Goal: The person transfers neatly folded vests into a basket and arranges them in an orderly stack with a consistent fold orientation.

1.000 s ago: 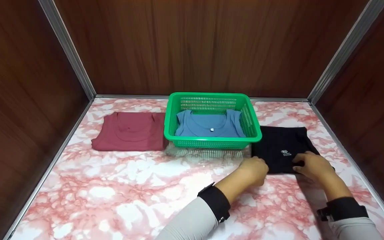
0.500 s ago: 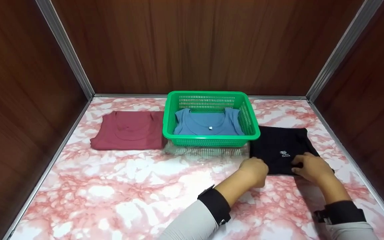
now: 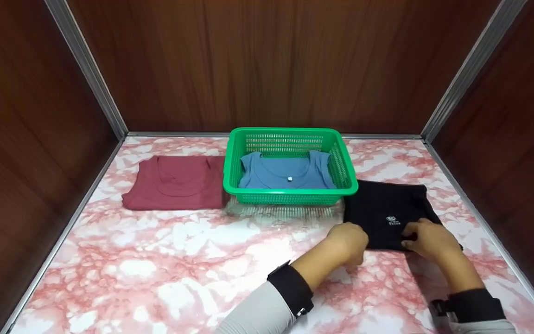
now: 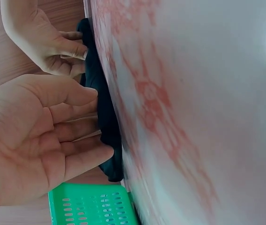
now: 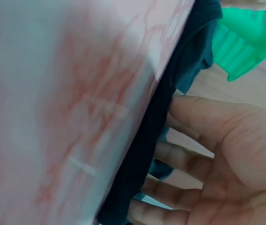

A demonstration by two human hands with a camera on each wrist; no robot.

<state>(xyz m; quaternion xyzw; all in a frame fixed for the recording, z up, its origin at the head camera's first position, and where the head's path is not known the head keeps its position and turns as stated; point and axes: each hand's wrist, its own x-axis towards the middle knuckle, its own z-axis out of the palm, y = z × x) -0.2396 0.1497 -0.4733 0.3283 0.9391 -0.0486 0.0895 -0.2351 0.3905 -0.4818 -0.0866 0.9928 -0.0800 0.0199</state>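
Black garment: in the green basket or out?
Out: the black garment lies on the table, right of the green basket, with the left hand and right hand at its near side.

The left grip [image 3: 349,242] and right grip [image 3: 430,238] touch a folded black cloth [image 3: 380,202] on the desk [image 3: 179,264], beside a green basket [image 3: 290,191] holding a blue top [image 3: 271,171]; a red top [image 3: 179,183] lies left.

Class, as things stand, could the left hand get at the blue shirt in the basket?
Probably yes. The basket has no lid, so the blue shirt is exposed from above. The left hand, at the black cloth, seems close enough but would have to clear the front rim.
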